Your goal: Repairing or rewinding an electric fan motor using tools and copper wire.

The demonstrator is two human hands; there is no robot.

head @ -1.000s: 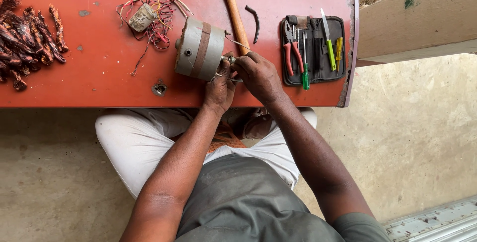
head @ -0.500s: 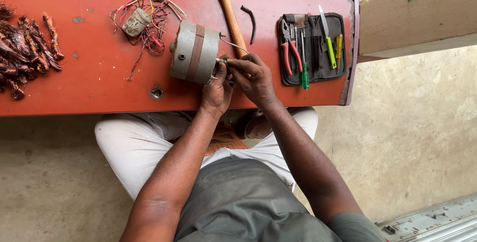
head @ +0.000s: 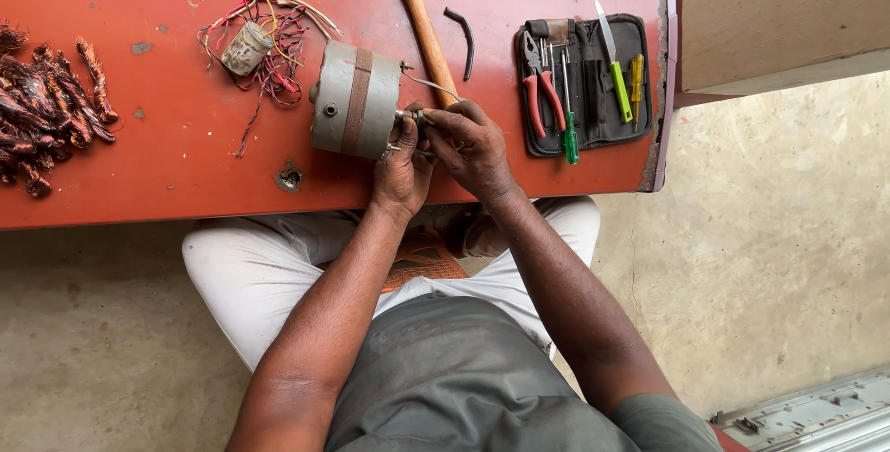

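A grey round motor housing [head: 352, 100] with a brown band lies on its side on the red table [head: 167, 183]. My left hand [head: 400, 174] grips the housing's right end near the shaft. My right hand [head: 473, 144] pinches a small metal part at the shaft [head: 413, 118], fingers closed on it. Both hands touch each other at the motor's end. A thin wire runs from the motor toward the hammer handle.
A wooden-handled hammer [head: 422, 16] lies behind the motor. A black tool pouch [head: 584, 81] with pliers and screwdrivers sits at right. A tangle of coloured wires with a capacitor [head: 250, 44] lies at left, copper windings [head: 42, 118] at far left, table edge [head: 663, 90] at right.
The view has shifted slightly. Both hands stay at the motor's shaft end, with the fingers of my right hand working there; the motor has barely moved.
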